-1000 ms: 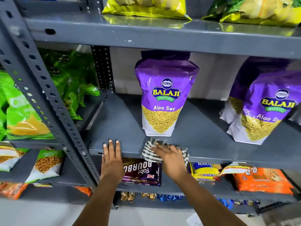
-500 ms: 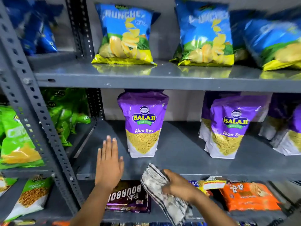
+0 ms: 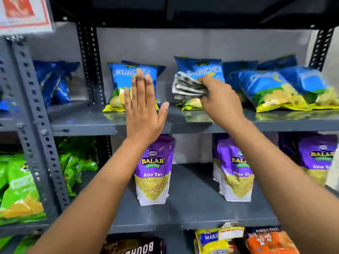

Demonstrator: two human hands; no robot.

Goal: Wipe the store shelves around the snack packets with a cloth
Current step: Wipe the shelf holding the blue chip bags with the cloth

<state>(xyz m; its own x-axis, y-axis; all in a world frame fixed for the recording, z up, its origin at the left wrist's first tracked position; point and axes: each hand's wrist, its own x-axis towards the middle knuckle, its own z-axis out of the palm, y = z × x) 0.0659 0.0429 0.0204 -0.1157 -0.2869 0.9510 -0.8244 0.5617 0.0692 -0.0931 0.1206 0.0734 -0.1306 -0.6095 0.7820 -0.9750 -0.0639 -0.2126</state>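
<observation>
My right hand (image 3: 221, 101) grips a bunched black-and-white checked cloth (image 3: 187, 85), raised above the upper grey shelf (image 3: 86, 121) in front of a blue Crunchex chip packet (image 3: 201, 70). My left hand (image 3: 144, 109) is flat and open, fingers up, in front of another blue Crunchex packet (image 3: 121, 79) at that shelf's front edge. It holds nothing. On the shelf below (image 3: 192, 198) stand purple Balaji Aloo Sev packets (image 3: 154, 171), one under my left wrist, more to the right.
More blue chip packets (image 3: 275, 88) lie tilted on the upper shelf's right side. A perforated grey upright (image 3: 36, 125) stands at left, with green packets (image 3: 18, 189) beyond it. Biscuit and orange snack packs (image 3: 266, 241) fill the lowest shelf. A red-and-white sign (image 3: 22, 13) hangs top left.
Both hands rose from the lower purple-packet shelf to the upper blue-packet shelf. The cloth, lifted off the lower shelf edge, now hangs bunched in my right hand. The view tilted upward.
</observation>
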